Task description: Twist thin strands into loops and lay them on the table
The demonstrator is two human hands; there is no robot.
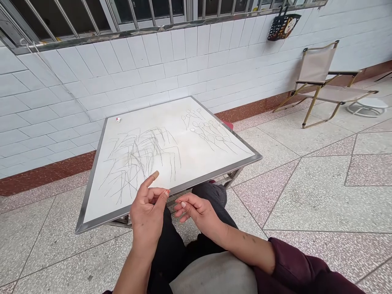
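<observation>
My left hand is raised over the table's near edge, thumb and forefinger pinched together. A tiny reddish spot shows at the pinch; what it is I cannot make out. Close on its right, my right hand also pinches thumb against forefinger, and anything held there is too fine to name. Many thin dark wire-like strands lie crossed and bent on the left half of the white tabletop. To the right lie several similar strands with looped ends. A small white and pink item sits near the far left corner.
The metal-edged table stands near a white tiled wall under a barred window. My legs are partly under its near side. At the right are a folding chair, a white stool and a hanging black basket.
</observation>
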